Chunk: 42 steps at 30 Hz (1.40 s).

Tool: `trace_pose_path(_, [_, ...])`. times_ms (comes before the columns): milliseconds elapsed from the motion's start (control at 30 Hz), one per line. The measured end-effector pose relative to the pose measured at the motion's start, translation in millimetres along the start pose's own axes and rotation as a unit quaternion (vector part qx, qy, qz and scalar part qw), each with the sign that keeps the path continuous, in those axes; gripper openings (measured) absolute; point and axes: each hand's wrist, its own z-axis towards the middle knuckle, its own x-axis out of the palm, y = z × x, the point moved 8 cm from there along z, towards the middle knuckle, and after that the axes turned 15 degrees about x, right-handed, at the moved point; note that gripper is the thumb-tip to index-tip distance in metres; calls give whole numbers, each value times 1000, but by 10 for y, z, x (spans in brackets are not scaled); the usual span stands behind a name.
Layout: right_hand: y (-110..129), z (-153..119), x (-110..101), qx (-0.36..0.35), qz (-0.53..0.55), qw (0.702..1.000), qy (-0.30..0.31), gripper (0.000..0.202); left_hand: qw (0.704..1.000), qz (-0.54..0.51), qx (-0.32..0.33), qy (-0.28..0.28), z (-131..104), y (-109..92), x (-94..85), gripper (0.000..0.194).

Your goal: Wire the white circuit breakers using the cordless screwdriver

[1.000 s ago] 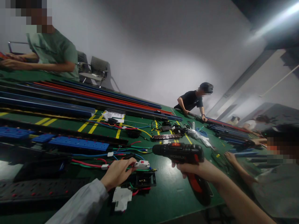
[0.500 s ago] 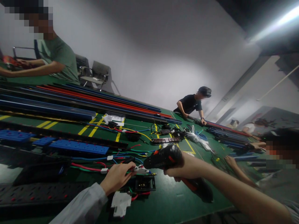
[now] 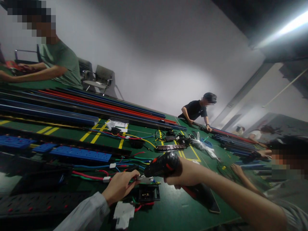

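Note:
My right hand (image 3: 180,173) is wrapped round the grip of a black and orange cordless drill (image 3: 165,163), its nose pointing left. The drill's tip meets a small white and grey part (image 3: 145,179) with wires at it. My left hand (image 3: 122,186) pinches this part from the left; its exact kind is hard to make out. Just below lies a black socket housing (image 3: 148,193) with brass-coloured contacts inside. A white plastic breaker-like block (image 3: 124,214) with red wires sits nearer to me. Red, green and blue wires (image 3: 89,175) run left from the part.
Blue socket strips (image 3: 80,153) in a black channel and a black socket strip (image 3: 36,205) lie on the left. Long blue and red rails (image 3: 115,107) cross the back of the green table (image 3: 173,205). Several co-workers, one in a green shirt (image 3: 64,64), work around it.
The drill and my right hand have moved slightly left, and the drill's nose is now closer to my left hand. My left hand keeps its pinch on the part.

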Motion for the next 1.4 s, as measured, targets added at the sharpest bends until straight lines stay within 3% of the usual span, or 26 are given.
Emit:
trace_pose_path(467, [113,9,38,-6,-24,1000,-9,15,1000,0,7,-2,-2,3,7,18])
trace_pose_path(700, [134,63,61,70,-23,997,-23,10,1000,18,4,1,-15,21,51,22])
trace_pose_path(1400, [336,87,119,6,-77,997,2,7,1000,3,4,-20,-37,22,61,20])
